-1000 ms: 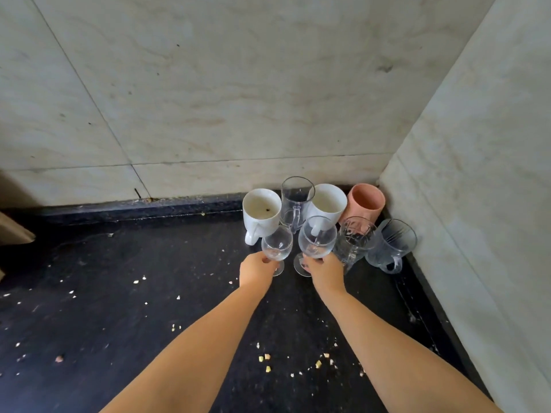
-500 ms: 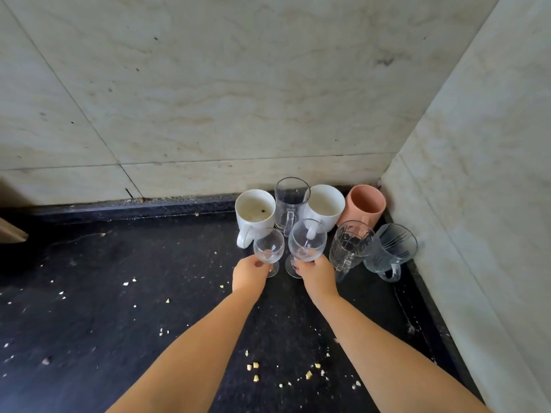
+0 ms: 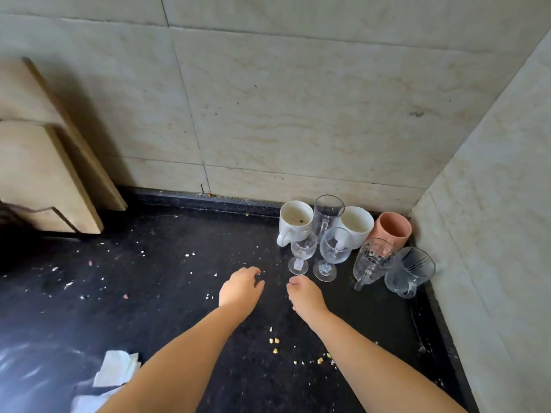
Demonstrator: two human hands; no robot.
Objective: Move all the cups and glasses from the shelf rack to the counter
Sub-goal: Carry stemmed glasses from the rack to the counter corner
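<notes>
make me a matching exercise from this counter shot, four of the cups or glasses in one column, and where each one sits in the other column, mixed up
Things
1. terracotta pink plastic cup
2. small clear stemmed wine glass
3. white ceramic mug with a dark speck inside
4. clear ribbed glass mug

Places
A. back row, left end
B. front row, right end, by the side wall
C. front row, left end, nearest the left hand
D. back row, right end, in the corner

Pairs: 1-D, 2-C, 3-A, 4-B

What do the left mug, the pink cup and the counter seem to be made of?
Left mug: likely glazed ceramic, opaque white, smooth sheen.
Pink cup: matte, opaque; plastic or clay, unclear.
Counter: probably polished dark stone, faint reflections.
</notes>
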